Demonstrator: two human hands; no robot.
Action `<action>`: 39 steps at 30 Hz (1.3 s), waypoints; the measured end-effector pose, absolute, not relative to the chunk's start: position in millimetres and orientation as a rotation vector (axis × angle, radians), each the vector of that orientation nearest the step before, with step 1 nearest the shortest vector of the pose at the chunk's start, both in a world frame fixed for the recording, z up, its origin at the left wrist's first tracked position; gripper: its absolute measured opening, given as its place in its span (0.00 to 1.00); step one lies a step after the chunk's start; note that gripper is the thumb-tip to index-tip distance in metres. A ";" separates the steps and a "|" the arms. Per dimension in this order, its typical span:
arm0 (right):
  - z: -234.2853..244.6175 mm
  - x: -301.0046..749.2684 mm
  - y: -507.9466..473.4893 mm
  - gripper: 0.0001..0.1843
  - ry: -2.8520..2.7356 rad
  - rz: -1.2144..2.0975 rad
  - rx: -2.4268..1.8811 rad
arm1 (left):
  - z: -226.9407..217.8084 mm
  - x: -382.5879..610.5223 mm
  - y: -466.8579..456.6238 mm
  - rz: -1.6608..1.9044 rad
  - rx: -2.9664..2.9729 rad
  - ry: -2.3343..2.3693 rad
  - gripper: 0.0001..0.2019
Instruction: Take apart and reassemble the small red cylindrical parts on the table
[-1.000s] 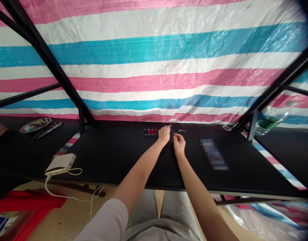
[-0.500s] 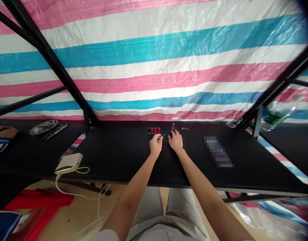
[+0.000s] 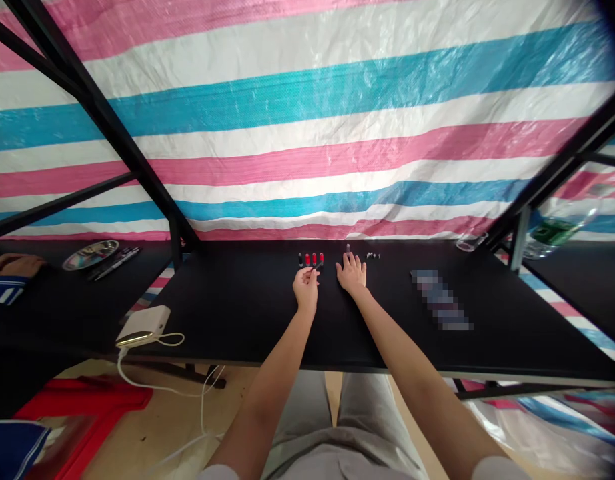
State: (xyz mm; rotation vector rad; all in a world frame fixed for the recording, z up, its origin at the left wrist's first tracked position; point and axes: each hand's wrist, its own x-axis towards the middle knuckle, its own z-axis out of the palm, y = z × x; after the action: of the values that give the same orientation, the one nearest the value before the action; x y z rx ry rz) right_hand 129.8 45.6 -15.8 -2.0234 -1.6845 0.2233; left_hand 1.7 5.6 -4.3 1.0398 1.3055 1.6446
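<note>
My left hand (image 3: 305, 291) is closed in a pinch on a thin dark stick-like piece (image 3: 318, 265), too small to name. Just beyond it stand several small cylinders in a row: a black one (image 3: 301, 259) at the left end, then red ones (image 3: 314, 258). Palm down on the black table (image 3: 227, 293), my right hand (image 3: 352, 273) has its fingers spread and holds nothing. A small pale, clear-looking cylinder (image 3: 348, 249) is at its fingertips, partly hidden. To the right lie several tiny white-and-dark pieces (image 3: 373, 255).
A pixelated flat thing (image 3: 441, 300) lies at right, a clear cup (image 3: 471, 241) behind it. At left are a white box with a cable (image 3: 145, 325), a metal dish (image 3: 91, 255), pens (image 3: 116, 263) and another person's hand (image 3: 17, 265). Black frame bars flank the table.
My left hand has drawn slightly left and the dark piece now tilts upward near the red cylinders. My right hand has flattened, covering more of the clear cylinder. The view has shifted a little.
</note>
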 end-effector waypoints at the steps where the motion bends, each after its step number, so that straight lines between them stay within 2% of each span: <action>1: -14.9 128.7 42.2 0.25 -1.678 0.196 -1.990 | -4.2 1.6 5.7 1.647 1.035 1.306 0.11; 7: -2.1 125.7 11.8 0.18 -1.611 -0.001 -1.695 | -3.7 1.1 6.5 1.674 1.012 1.265 0.12; 12: 3.1 129.9 -2.4 0.13 -1.690 -0.007 -1.526 | -1.8 2.0 5.3 1.675 1.020 1.251 0.12; 19: -2.2 127.2 -0.3 0.17 -1.762 0.031 -1.429 | -2.9 2.2 4.0 1.685 1.042 1.211 0.13; 31: -5.7 132.2 1.4 0.15 -1.756 -0.057 -1.277 | -3.9 1.0 5.6 1.759 1.035 1.220 0.13; 39: -6.3 130.8 0.9 0.16 -1.810 -0.019 -1.272 | -2.4 -1.2 2.8 1.667 1.250 1.260 0.19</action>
State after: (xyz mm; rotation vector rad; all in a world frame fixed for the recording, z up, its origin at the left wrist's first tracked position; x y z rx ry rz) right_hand 130.8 0.9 -6.3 -1.2717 -1.8099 -0.0194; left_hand -1.2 2.8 -2.4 1.2499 1.2603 1.6671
